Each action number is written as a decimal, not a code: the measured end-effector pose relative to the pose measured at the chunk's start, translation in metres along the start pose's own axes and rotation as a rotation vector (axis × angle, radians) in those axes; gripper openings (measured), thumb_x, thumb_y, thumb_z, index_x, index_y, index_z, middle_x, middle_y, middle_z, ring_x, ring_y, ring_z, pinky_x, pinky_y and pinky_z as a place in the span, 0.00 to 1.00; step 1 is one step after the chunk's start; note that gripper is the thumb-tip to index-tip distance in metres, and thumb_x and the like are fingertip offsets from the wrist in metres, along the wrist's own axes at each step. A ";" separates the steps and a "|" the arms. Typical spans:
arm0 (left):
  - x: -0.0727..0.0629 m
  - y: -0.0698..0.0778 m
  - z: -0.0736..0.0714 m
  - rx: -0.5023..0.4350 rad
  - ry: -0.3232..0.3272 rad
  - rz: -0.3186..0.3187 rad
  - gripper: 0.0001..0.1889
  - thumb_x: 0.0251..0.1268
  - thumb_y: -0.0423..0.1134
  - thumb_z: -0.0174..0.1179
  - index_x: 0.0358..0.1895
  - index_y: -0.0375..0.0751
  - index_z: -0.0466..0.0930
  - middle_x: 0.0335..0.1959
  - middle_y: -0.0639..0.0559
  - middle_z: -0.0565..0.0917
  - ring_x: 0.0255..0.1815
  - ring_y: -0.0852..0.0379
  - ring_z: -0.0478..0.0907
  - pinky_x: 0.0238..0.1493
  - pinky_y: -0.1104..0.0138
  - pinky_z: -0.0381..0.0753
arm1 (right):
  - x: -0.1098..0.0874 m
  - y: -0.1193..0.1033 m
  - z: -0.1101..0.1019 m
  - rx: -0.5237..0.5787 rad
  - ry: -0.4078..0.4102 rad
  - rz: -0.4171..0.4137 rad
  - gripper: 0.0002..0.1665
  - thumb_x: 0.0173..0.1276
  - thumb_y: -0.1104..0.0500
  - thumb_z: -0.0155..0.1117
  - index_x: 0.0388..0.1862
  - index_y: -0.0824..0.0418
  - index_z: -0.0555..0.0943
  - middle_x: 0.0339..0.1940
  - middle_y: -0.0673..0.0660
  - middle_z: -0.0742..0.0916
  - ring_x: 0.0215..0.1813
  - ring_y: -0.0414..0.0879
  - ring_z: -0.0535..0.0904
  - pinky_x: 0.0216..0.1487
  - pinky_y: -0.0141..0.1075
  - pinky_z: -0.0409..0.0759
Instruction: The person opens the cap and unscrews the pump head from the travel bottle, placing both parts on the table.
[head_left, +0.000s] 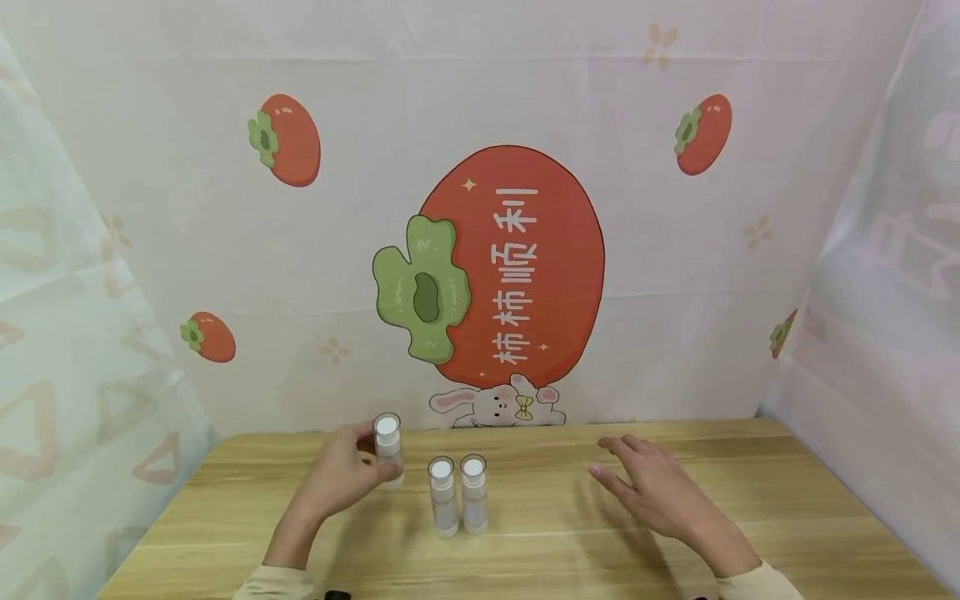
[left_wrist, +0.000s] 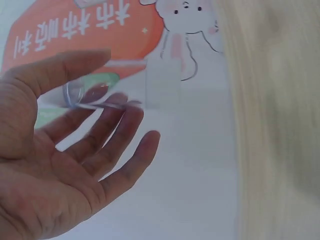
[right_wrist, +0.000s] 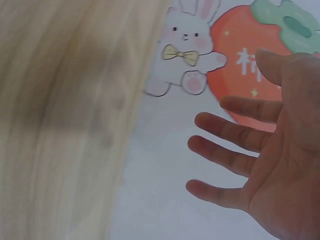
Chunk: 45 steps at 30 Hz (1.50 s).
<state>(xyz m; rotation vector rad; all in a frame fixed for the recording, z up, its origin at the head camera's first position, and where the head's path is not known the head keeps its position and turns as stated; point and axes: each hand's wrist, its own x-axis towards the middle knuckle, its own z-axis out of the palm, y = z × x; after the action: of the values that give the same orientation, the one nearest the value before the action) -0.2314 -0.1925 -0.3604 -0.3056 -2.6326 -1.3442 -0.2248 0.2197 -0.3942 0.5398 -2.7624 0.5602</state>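
Observation:
My left hand (head_left: 337, 477) grips a small clear bottle (head_left: 387, 446) with a white top, thumb on one side and fingers on the other. In the left wrist view this bottle (left_wrist: 163, 85) is blurred, and it is held above the wooden surface. Two similar bottles stand upright side by side to its right, the left one (head_left: 445, 507) and the right one (head_left: 474, 504). Over the right part of the table hovers my right hand (head_left: 656, 490), fingers spread and relaxed. Nothing lies in its grasp in the right wrist view.
The wooden table (head_left: 547, 554) ends at the back against a white cloth backdrop (head_left: 652, 333) printed with persimmons and a rabbit. Cloth walls also rise at the left (head_left: 67, 333) and right (head_left: 892, 350). A small dark object (head_left: 337, 595) shows at the bottom edge.

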 end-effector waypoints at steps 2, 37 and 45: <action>-0.001 0.006 -0.001 -0.004 0.040 0.010 0.17 0.48 0.29 0.74 0.44 0.35 0.84 0.36 0.48 0.84 0.40 0.52 0.81 0.42 0.59 0.83 | 0.001 -0.006 -0.004 0.031 -0.006 0.002 0.32 0.77 0.35 0.54 0.63 0.59 0.79 0.60 0.56 0.83 0.61 0.58 0.79 0.61 0.60 0.73; -0.018 0.075 0.029 0.244 0.331 0.278 0.18 0.43 0.28 0.74 0.42 0.39 0.87 0.37 0.53 0.82 0.38 0.56 0.80 0.42 0.56 0.79 | 0.007 -0.070 -0.019 0.224 0.051 -0.158 0.26 0.76 0.38 0.57 0.63 0.50 0.78 0.53 0.42 0.84 0.55 0.41 0.80 0.53 0.45 0.81; -0.024 0.086 0.040 0.402 0.460 0.485 0.23 0.37 0.29 0.78 0.44 0.44 0.88 0.36 0.54 0.83 0.37 0.49 0.81 0.41 0.51 0.79 | 0.008 -0.075 -0.018 0.262 0.094 -0.189 0.24 0.75 0.41 0.61 0.66 0.46 0.76 0.48 0.38 0.82 0.53 0.41 0.80 0.50 0.43 0.81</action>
<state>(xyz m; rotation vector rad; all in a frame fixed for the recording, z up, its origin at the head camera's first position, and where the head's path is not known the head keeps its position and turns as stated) -0.1885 -0.1131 -0.3225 -0.4692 -2.1768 -0.6236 -0.1986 0.1608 -0.3517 0.8000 -2.5288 0.8830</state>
